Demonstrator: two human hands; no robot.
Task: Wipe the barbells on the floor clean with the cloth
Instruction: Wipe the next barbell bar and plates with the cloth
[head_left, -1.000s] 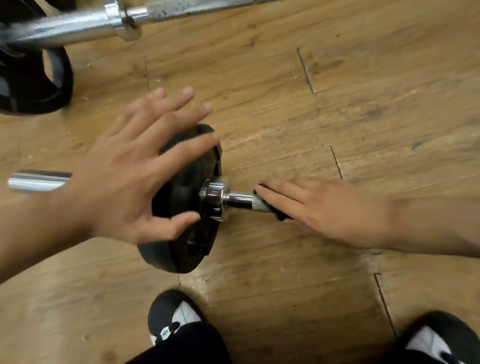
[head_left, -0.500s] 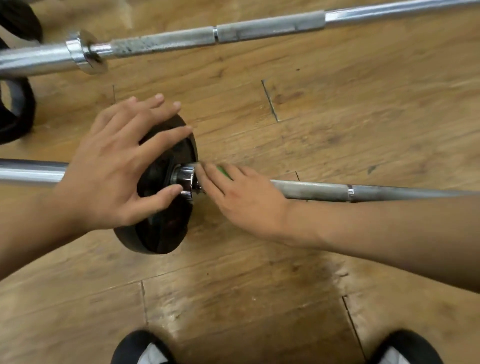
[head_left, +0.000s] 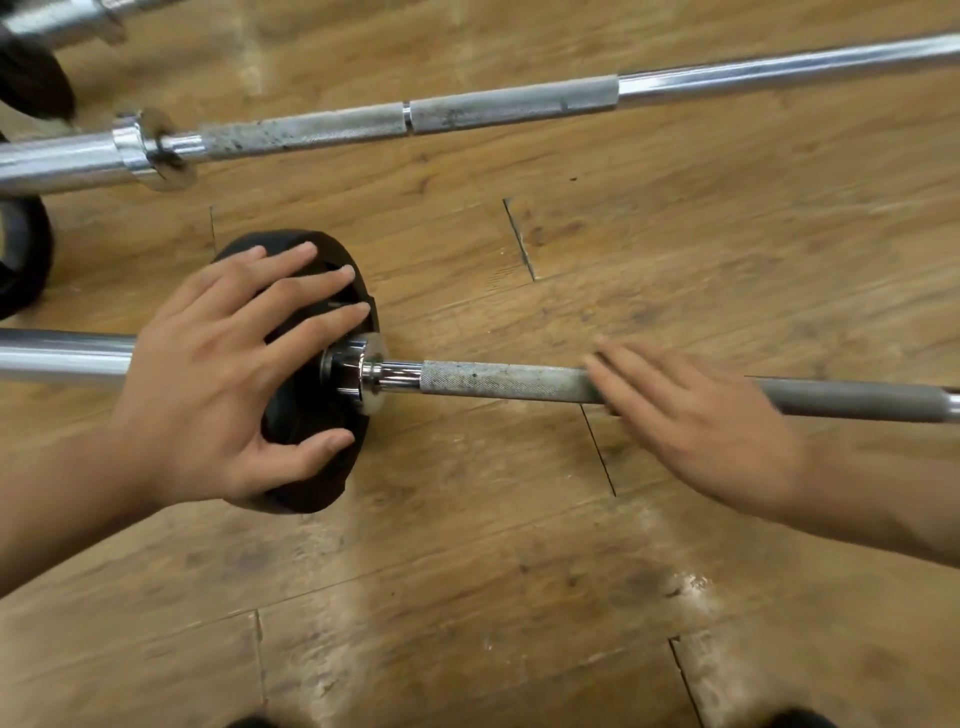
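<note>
The near barbell lies across the wooden floor, its knurled shaft speckled with dirt. A black weight plate sits on its left end, against a shiny collar. My left hand rests on the plate with fingers spread, thumb on the plate's inner face. My right hand lies flat over the shaft, well to the right of the collar, fingers straight and blurred by motion. No cloth shows; anything under that palm is hidden. A second barbell lies farther away, roughly parallel.
Another black plate stands at the left edge, with a further dark plate in the top left corner. The tip of a dark shoe shows at the bottom edge. Worn wooden floorboards stretch below the near bar.
My right hand has slid right along the near shaft, away from the collar, uncovering the knurled part. The green cloth glimpsed under it earlier no longer shows. My left hand stays on the plate.
</note>
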